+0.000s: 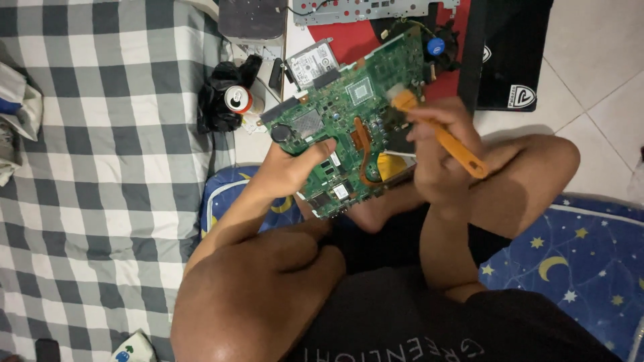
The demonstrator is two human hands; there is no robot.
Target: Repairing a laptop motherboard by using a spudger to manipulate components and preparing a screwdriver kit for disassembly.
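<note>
A green circuit board [349, 107] with a copper heat pipe is held up above my lap, tilted. My left hand [292, 167] grips its lower left edge, thumb on top. An orange-handled brush [443, 137] is in my right hand [439, 151], and its pale bristle end rests on the board's right side near the upper middle. Both hands are closed around what they hold.
A hard drive [312, 62] and a drink can [237, 99] beside a black bag lie past the board. A metal frame [362, 9], a small fan [439, 45] on red cloth and a black panel [513, 50] sit farther back. Checked bedding [100, 167] spreads at left, starry blue fabric [577, 255] at right.
</note>
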